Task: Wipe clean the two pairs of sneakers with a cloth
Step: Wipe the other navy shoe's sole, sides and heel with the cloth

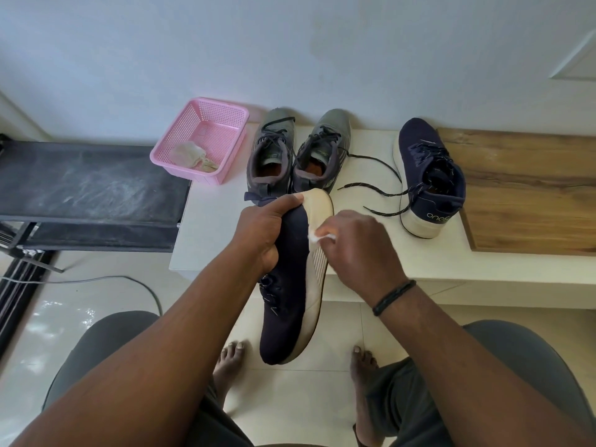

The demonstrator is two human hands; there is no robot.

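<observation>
Beyond the left hand (264, 227) gripping a navy sneaker (287, 304), a pink basket (206, 124) held a rag (192, 154); the right hand (358, 243) pinched a white cloth (317, 237) over the white ledge (371, 262).

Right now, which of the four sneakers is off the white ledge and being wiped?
The navy knit sneaker with the cream sole, held in the left hand. The right hand presses a white cloth to its sole; the other three stand on the ledge.

1. The left hand (263, 232) reaches forward on an outstretched bare forearm, fingers curled round the heel end of a navy knit sneaker with a cream sole (290, 285), thumb along the top.
2. The right hand (358, 245) is bent at the wrist, fingers pinching a small white cloth (319, 237) against the sole's side.
3. A black cord bracelet (394, 296) circles the right wrist.
</observation>
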